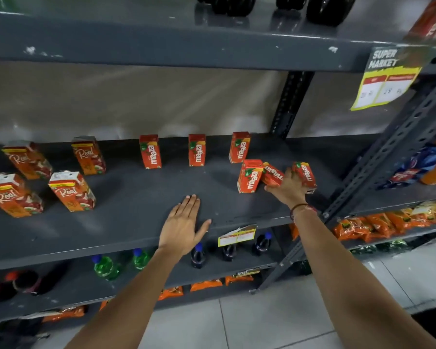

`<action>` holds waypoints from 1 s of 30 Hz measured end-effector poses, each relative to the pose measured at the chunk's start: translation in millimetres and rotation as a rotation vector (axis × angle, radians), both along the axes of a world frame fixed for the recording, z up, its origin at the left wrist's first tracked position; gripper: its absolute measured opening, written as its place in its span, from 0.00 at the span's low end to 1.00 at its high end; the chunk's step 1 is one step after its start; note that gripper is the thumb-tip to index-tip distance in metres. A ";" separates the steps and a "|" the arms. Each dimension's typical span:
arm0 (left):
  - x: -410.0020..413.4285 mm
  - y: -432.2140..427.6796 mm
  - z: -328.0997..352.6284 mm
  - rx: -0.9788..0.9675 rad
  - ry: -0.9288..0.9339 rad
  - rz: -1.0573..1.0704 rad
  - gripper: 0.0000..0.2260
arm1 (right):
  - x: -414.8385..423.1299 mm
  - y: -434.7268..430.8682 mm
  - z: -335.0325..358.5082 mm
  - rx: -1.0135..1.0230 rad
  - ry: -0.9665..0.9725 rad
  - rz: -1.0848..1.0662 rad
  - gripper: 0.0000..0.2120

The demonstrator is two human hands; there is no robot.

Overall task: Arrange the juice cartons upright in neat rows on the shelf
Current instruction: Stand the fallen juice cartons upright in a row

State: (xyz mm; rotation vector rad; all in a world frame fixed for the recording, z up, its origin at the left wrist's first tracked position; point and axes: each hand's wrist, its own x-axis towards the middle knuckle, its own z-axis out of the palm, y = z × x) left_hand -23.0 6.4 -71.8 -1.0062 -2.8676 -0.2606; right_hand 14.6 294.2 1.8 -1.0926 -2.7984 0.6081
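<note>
Hands (288, 186) among cartons (272, 175), mid-shelf (141, 197) bare

Left hand (180, 229): extended forward from lower frame, forearm bare, palm down, laid flat. Fingers (189, 205) straight and held together, thumb splayed out to the right. Nothing grasped.

Right hand (288, 188): extended forward and further out than the left, forearm bare, thin dark-and-red band (300, 210) around the wrist. Back of hand toward camera, fingers spread and curled forward, partly hidden behind the knuckles. Grip closure not discernible. Both arms near parallel, well apart.
</note>
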 end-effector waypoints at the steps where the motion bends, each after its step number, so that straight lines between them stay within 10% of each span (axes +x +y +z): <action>1: 0.5 0.6 0.5 0.001 0.008 0.001 0.37 | -0.4 0.2 -4.1 0.026 -0.028 0.015 0.41; 7: 2.5 1.7 1.3 -0.041 0.014 0.011 0.44 | 3.5 -10.3 -16.9 -0.009 0.194 -0.133 0.27; 16: 4.2 1.7 3.4 -0.065 0.033 0.015 0.47 | 41.7 -41.5 -15.1 -1.027 0.977 -0.483 0.15; 30: 9.6 4.6 4.9 -0.031 0.020 0.121 0.49 | -32.5 -151.1 -11.9 -0.277 0.671 0.047 0.25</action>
